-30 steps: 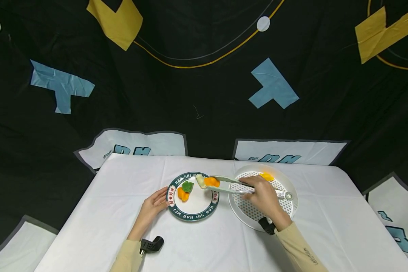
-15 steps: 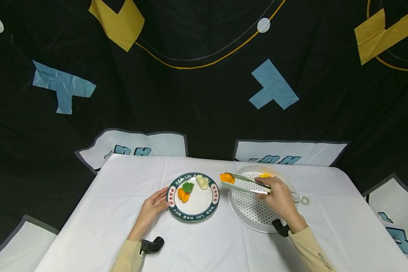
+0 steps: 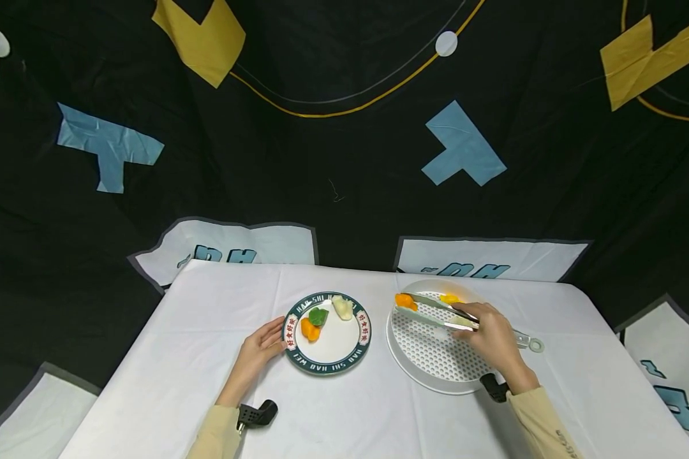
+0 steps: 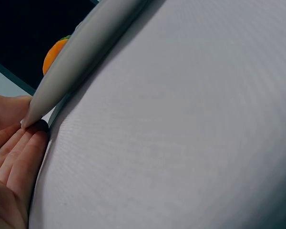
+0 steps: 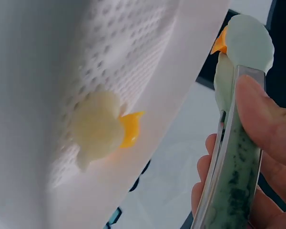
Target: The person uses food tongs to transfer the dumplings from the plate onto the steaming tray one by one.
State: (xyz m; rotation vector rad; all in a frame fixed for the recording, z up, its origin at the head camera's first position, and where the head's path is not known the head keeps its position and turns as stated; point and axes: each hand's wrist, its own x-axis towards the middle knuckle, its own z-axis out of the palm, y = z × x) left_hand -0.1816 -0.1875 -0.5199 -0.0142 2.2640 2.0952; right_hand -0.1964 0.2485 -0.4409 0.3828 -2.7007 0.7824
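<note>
My left hand (image 3: pixel 261 350) holds the left rim of a round plate (image 3: pixel 324 368) with a green lettered border, thumb over the edge and fingers below in the left wrist view. On the plate lie an orange vegetable piece (image 3: pixel 310 329), a green leafy piece (image 3: pixel 318 315) and a pale piece (image 3: pixel 342 307). My right hand (image 3: pixel 494 338) grips a pair of food tongs (image 5: pixel 233 157) with pale green arms. Between the tongs' tips is another orange piece (image 3: pixel 406 301), over the left rim of a white perforated round tray (image 3: pixel 430 357).
Inside the perforated tray lie a yellow piece (image 3: pixel 450 298) and a pale yellowish piece (image 5: pixel 97 126), which the right hand partly covers in the head view. A white cloth covers the table (image 3: pixel 356 421). Behind it hangs a black curtain (image 3: pixel 333 166).
My right hand has moved right with the tongs, carrying the orange piece from above the plate's right edge to the tray's left rim. The left hand and plate stay put.
</note>
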